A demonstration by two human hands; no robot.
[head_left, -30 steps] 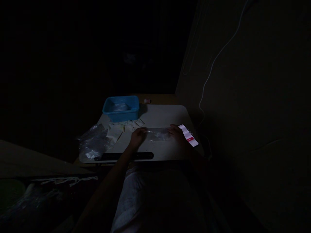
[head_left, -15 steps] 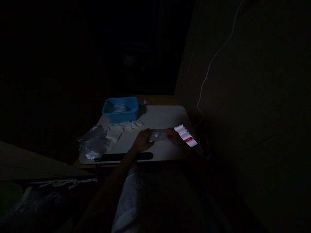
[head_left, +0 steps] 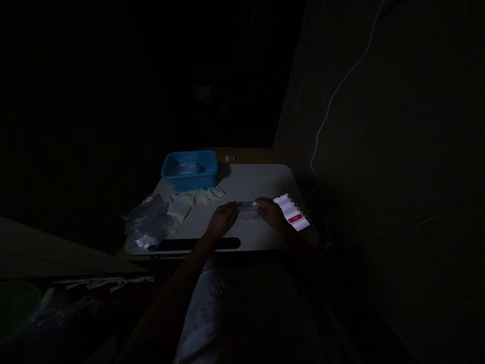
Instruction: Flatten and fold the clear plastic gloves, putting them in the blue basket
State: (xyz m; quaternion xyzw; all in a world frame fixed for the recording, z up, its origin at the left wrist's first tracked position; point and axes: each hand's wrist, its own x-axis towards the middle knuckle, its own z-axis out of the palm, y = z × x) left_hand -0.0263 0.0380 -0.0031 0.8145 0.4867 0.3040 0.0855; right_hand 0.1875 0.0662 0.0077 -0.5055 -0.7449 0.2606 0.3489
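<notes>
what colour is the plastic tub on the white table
The plastic tub is blue; it shows best in the head view.

Below the near edge of the white table, a pale greyish-white garment covers the lap, its cloth creased in soft folds and one side lost in shadow. At the table, the left hand and right hand are bare, with slim wrists; whatever clothes the right upper arm is too dark to tell.

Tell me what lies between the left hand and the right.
In the head view, a piece of clear plastic lies between the left hand and the right hand, over the white table; both hold it.
</notes>
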